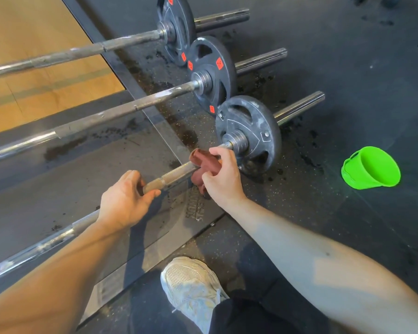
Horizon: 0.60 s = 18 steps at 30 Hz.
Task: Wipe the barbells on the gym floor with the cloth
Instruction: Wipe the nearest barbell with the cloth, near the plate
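The nearest barbell lies on the rubber gym floor, running from lower left to the frame's centre. Our reddish-brown cloth is wrapped round its shaft, just beside the collar of the weight plate. To wipe well, we judge we should close the cloth fully round the bar, twist as we slide along the knurling, and steady the bar against rolling. Our right hand clenches the cloth about the shaft. Our left hand, lower left of it, grips the bare shaft, fingers curled over the top. Two more barbells lie beyond, toward upper left, and a green bucket sits at right.
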Each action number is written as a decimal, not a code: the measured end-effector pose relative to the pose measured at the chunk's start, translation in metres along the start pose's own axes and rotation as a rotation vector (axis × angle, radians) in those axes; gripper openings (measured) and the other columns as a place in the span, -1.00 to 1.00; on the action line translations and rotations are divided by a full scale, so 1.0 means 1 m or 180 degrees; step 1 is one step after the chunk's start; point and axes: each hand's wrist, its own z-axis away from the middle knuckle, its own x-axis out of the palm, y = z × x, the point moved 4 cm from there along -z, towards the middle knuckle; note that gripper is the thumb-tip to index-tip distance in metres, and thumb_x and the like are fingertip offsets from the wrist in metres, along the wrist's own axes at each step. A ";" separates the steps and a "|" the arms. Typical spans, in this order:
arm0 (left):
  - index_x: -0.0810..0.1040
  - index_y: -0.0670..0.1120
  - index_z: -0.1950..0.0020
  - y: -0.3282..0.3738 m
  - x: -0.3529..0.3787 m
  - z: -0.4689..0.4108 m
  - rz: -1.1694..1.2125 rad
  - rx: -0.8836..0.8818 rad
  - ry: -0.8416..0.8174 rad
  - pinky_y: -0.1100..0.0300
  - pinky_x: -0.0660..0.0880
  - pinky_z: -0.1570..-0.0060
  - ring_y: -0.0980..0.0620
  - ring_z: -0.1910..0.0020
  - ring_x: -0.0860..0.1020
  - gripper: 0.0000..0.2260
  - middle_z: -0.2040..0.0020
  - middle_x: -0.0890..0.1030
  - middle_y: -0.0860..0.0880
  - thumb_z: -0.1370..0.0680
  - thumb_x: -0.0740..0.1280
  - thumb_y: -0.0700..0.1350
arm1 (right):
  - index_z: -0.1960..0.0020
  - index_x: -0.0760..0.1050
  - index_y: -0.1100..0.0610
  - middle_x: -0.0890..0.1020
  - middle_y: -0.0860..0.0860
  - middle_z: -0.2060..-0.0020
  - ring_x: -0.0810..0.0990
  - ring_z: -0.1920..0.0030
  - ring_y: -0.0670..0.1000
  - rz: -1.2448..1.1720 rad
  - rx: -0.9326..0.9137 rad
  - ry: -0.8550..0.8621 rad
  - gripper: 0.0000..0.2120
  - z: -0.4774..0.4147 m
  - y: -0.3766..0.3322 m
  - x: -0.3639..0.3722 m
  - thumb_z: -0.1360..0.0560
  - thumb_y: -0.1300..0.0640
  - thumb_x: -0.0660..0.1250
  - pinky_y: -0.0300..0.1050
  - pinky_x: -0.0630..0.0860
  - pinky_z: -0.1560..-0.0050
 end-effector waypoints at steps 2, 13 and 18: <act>0.42 -0.01 0.18 0.001 -0.001 -0.003 0.0081 -0.0042 -0.0056 -0.02 0.53 0.23 -0.04 0.27 0.50 -0.66 0.21 0.50 0.06 -0.47 0.53 0.11 | -0.29 0.45 0.00 0.43 -0.07 -0.22 0.47 -0.25 -0.10 -0.0013 -0.0024 0.0006 -0.48 0.001 0.000 0.000 -0.39 0.35 0.35 -0.25 0.46 -0.29; 0.39 -0.34 0.13 -0.006 -0.003 -0.032 0.1694 -0.0936 -0.1621 0.11 0.45 0.38 -0.13 0.41 0.49 -0.53 0.32 0.58 -0.43 -0.39 0.61 -0.08 | -0.19 0.43 -0.10 0.51 -0.12 -0.20 0.53 -0.20 -0.14 -0.0229 0.0213 0.0306 -0.58 -0.002 0.006 -0.014 -0.44 0.28 0.34 -0.03 0.60 -0.20; 0.44 -0.20 0.17 -0.016 -0.003 -0.041 0.1956 -0.1131 -0.2334 0.12 0.50 0.47 -0.14 0.45 0.53 -0.42 0.19 0.55 -0.51 -0.19 0.70 0.11 | -0.11 0.50 -0.01 0.62 -0.07 -0.05 0.60 0.00 -0.25 -0.0329 0.0238 0.0339 -0.79 -0.011 0.005 -0.025 -0.57 0.26 0.28 -0.34 0.53 0.06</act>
